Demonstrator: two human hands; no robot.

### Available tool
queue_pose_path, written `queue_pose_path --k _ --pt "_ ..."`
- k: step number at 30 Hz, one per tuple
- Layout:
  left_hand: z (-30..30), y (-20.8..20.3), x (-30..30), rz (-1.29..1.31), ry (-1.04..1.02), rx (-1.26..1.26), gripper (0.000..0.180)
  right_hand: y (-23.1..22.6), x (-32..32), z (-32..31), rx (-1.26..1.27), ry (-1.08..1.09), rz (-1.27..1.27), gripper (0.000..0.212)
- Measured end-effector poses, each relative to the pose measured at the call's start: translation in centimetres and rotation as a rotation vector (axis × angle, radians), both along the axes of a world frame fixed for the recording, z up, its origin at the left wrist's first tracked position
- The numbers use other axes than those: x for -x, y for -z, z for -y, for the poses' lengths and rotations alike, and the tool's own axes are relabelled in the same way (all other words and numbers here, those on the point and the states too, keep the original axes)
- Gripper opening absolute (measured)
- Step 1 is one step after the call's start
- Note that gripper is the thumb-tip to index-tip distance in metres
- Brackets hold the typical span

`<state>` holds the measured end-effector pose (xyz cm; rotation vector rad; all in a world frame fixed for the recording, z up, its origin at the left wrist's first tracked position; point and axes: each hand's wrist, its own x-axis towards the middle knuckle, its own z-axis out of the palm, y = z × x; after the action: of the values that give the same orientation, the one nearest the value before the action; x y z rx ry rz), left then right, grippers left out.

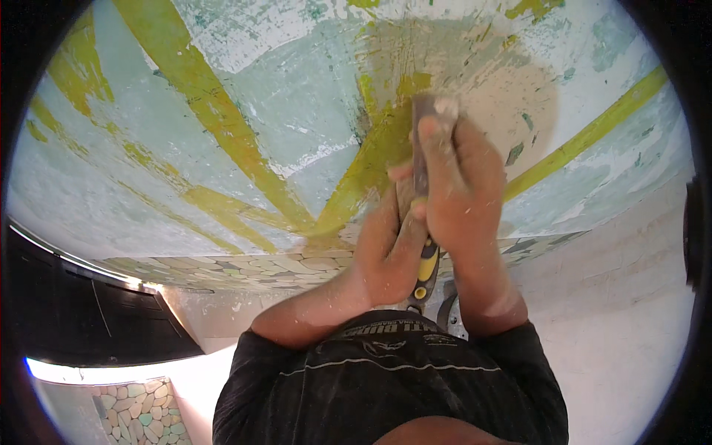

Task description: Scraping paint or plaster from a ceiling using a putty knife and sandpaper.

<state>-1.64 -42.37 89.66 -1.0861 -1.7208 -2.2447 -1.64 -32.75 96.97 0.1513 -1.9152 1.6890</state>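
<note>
Both hands are on one scraper, which has a broad grey blade (pixel 420 159) and a black and yellow handle (pixel 428 268) with a hole at its end. My left hand (pixel 387 252) is closed round the handle; the handle's lower end sticks out below it. Higher up, my right hand (pixel 467 196) is closed over the blade, its thumb lying along the flat. The blade's far end is against or very near the painted wall (pixel 297 119), over an olive-yellow stripe (pixel 380 152); exact contact is blurred. Pale, scuffed green and white patches surround it.
More yellow stripes (pixel 215 104) cross the wall. A beige bare patch (pixel 530 104) lies right of my hands. A band of flat stones (pixel 297 268) runs along the wall's lower edge. At left are a dark panel (pixel 81 315) and a stone-patterned area (pixel 141 411); a pale wall (pixel 615 311) is at right.
</note>
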Motion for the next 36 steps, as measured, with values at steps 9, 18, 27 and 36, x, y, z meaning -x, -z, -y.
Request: queue_pose_path --k 9,18,27,36 --pt "1.0 0.4 0.7 -0.012 -0.022 0.096 0.044 0.5 1.0 0.5 -0.006 -0.038 -0.092 0.029" --pt "1.6 -0.7 0.1 0.115 0.059 0.097 0.045 -0.1 0.7 0.7 -0.092 -0.017 -0.057 0.029" --pt "1.4 -1.7 -0.6 0.243 0.059 -0.017 0.045 -0.9 0.8 1.1 -0.072 -0.051 -0.015 0.031" --pt "2.0 -0.5 0.0 0.175 0.025 0.065 0.044 0.1 0.9 1.5 -0.089 -0.032 0.011 0.032"
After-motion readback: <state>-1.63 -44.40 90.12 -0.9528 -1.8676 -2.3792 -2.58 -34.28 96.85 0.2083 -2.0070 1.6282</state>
